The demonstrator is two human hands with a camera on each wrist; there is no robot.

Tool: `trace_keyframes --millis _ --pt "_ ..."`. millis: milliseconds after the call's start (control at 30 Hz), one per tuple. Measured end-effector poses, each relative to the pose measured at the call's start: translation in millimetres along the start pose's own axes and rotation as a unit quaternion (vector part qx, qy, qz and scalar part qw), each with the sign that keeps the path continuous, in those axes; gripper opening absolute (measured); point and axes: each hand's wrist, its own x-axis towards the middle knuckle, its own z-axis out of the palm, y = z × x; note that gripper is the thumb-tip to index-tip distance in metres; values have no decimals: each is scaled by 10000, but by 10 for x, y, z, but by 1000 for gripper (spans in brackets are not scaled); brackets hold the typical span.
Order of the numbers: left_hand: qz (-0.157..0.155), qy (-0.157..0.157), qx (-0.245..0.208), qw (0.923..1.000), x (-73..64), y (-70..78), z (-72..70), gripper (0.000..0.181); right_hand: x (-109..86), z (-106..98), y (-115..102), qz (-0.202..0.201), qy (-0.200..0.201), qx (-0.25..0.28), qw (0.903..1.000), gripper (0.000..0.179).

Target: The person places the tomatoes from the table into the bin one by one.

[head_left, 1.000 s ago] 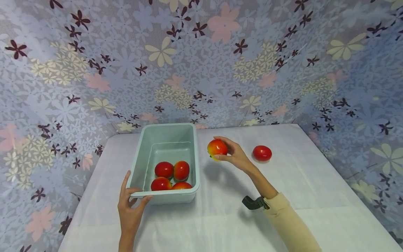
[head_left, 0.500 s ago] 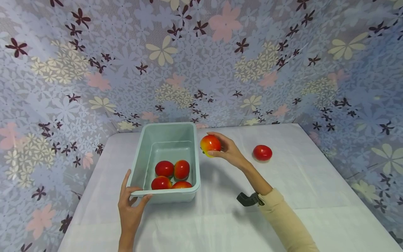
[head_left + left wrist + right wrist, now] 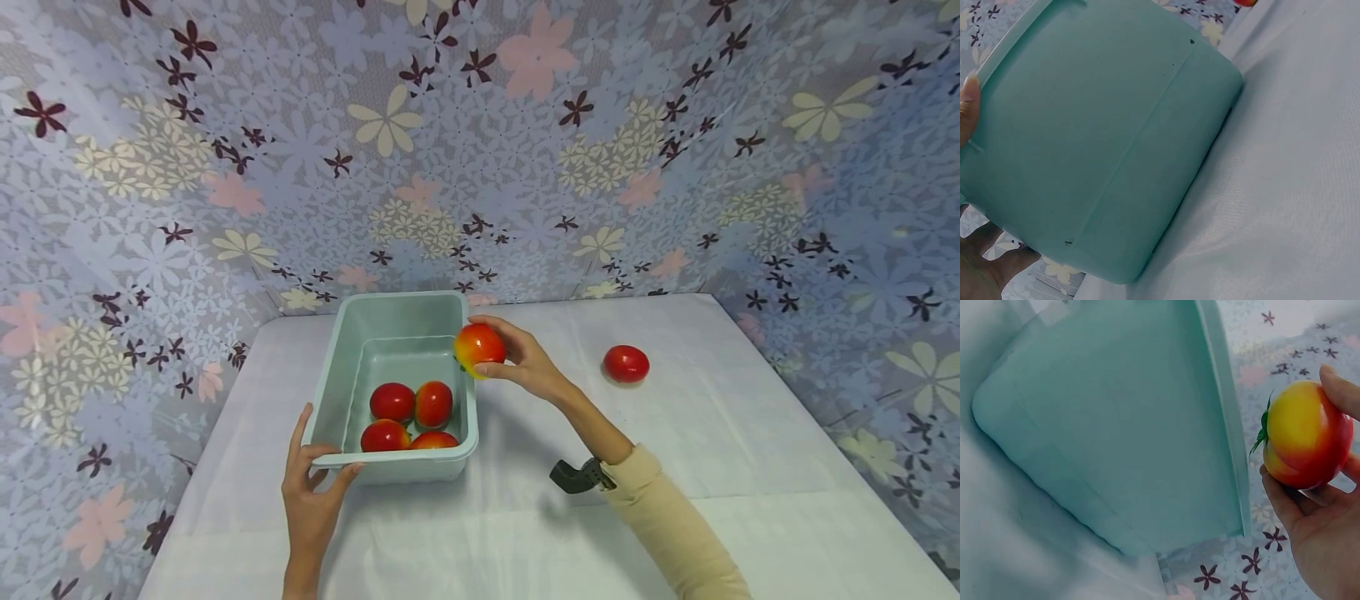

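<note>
In the head view my right hand (image 3: 521,358) grips a red and yellow tomato (image 3: 480,348) above the right rim of a pale green plastic bin (image 3: 397,469). The right wrist view shows that tomato (image 3: 1309,434) between thumb and fingers, its green leafy stem end facing the bin. At the bin's front left corner, my left hand (image 3: 311,496) holds the rim, thumb at the front and fingers along the corner. Several red tomatoes (image 3: 433,405) lie in the near half of the bin. One more red tomato (image 3: 626,364) rests on the table to the right.
A white cloth covers the table (image 3: 750,467). Flower-patterned fabric (image 3: 480,150) hangs behind it and at both sides. A black wrist mount (image 3: 576,477) sticks out from my right wrist, below the beige sleeve (image 3: 667,517).
My right hand has carried the tomato leftward, from beside the bin to over its right rim. The left hand, the bin and the other tomatoes have stayed in place.
</note>
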Motion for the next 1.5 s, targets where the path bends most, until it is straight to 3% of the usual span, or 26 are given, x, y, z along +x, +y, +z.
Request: trace_keyframes --millis 333,1033,1500 --pt "-96 14 125 9999 8 -1 -3 33 56 148 34 23 -249 210 9995 62" --pt "-150 19 246 9996 4 17 -4 32 79 244 64 -169 -359 35 9992 65" --pt "-108 30 249 9996 6 30 -4 32 102 317 94 -96 -553 -496 9972 69"
